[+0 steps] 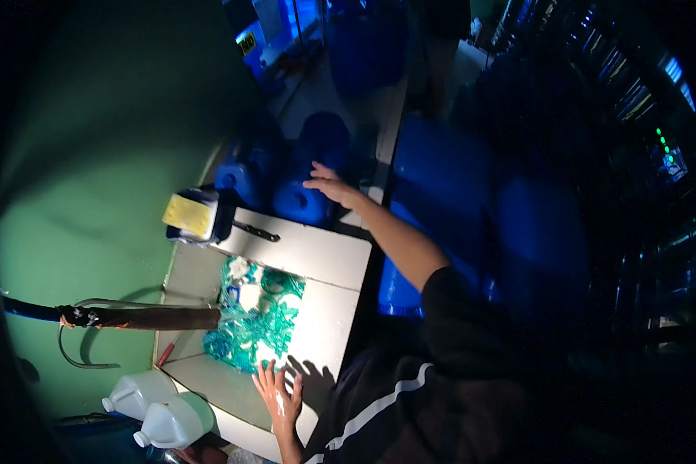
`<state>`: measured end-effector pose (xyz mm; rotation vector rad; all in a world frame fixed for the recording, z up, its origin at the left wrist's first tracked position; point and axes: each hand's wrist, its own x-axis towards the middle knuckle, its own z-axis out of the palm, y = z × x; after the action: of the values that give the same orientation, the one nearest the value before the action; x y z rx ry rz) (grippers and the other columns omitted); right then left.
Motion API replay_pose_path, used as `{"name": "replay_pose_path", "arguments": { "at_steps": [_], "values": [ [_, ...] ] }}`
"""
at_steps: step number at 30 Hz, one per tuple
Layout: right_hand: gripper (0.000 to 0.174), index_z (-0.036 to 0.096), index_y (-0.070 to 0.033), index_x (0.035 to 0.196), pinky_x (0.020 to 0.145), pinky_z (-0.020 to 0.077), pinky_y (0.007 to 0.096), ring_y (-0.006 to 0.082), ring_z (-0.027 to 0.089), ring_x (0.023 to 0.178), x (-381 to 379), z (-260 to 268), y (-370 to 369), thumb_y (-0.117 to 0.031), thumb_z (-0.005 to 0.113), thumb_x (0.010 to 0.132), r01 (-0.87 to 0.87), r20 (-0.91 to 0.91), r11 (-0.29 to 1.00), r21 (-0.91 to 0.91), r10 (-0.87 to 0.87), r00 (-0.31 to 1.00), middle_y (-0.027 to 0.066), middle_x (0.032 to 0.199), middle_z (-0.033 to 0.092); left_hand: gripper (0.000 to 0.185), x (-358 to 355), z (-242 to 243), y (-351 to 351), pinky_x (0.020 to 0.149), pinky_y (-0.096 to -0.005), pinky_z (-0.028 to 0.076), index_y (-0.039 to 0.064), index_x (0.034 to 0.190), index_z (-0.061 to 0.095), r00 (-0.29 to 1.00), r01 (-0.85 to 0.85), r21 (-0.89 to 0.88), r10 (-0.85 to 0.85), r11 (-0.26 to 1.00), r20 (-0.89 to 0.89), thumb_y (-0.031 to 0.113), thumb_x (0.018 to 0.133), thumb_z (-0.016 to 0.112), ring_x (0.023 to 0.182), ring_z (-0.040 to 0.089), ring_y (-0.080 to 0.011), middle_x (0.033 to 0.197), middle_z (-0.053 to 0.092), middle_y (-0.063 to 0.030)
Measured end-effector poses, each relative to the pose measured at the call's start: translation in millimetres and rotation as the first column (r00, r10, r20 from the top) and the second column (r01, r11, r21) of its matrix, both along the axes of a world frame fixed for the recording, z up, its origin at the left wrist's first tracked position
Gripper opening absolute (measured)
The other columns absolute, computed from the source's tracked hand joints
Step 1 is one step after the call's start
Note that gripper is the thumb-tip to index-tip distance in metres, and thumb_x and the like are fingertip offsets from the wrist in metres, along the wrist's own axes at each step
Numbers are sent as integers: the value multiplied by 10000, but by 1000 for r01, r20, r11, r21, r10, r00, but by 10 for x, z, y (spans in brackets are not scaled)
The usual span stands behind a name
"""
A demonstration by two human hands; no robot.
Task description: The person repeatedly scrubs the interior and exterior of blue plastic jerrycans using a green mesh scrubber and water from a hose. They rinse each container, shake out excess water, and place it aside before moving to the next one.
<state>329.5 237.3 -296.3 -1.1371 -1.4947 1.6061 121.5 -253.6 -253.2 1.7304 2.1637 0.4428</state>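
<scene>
My left hand (pixel 278 397), wet and shining, holds nothing and spreads its fingers over the near lower corner of a white tiled basin (pixel 326 316). Just beyond its fingertips, a heap of teal-green translucent pieces (pixel 267 322), mixed with white ones, lies wet in the basin; their exact kind is unclear. Water runs onto them from a brown-wrapped pipe (pixel 168 318). My right hand (pixel 332 187) is raised past the basin's upper side, empty, fingers apart, near a blue plastic jug (pixel 301 200). A black-handled knife (pixel 258 232) rests on the basin's rim.
A yellow sponge (pixel 188 214) sits on a dark tub (pixel 223 223) by the green wall (pixel 93 232). Two translucent jugs (pixel 177 420) stand at lower left. A red-handled tool (pixel 166 354) lies at the basin's back. Large blue containers (pixel 441 156) stand in the dark beyond my arm.
</scene>
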Motion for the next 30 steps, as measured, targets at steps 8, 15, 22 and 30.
{"name": "replay_pose_path", "arguments": {
  "at_steps": [8, 15, 22, 30],
  "values": [
    [274, 707, -101, 1083, 545, 492, 241, 109, 649, 725, 1947, -405, -1673, -321, 546, 1051, -510, 289, 563, -650, 804, 520, 21, 875, 692, 382, -142, 60, 468, 1201, -582, 219, 54, 1207, 646, 997, 73, -35, -72, 997, 14, 325, 939, 678, 1445, 348, -438, 1492, 459, -219],
    [850, 330, -86, 1571, 1208, 305, 496, 380, 325, 1484, 2382, -1496, -3343, -495, 672, 909, -187, 850, 873, -450, 483, 210, 212, 1608, 341, 453, -166, -1, 678, 1190, -567, 252, 72, 1244, 631, 978, 200, -208, -184, 957, 93, 403, 938, 675, 1414, 403, -385, 1429, 528, -172],
    [786, 456, -65, 1470, 1070, 449, 534, 454, 520, 1309, 2397, -1203, -3441, -460, 739, 852, -54, 814, 920, -388, 370, 448, 268, 1447, 515, 491, -153, -103, 737, 1003, -491, 454, 58, 1190, 645, 960, 265, -216, -236, 940, 149, 485, 948, 645, 1104, 621, -390, 1186, 656, -165],
    [466, 716, -45, 1025, 776, 574, 492, 369, 722, 834, 2397, 1643, -2463, -485, 724, 869, -33, 923, 976, 213, -190, 335, 211, 918, 735, 488, -220, -82, 781, 1050, -521, 431, 82, 1231, 637, 952, 300, -146, -287, 943, 105, 480, 950, 640, 1113, 637, -361, 1182, 673, -144]
  ]
}}
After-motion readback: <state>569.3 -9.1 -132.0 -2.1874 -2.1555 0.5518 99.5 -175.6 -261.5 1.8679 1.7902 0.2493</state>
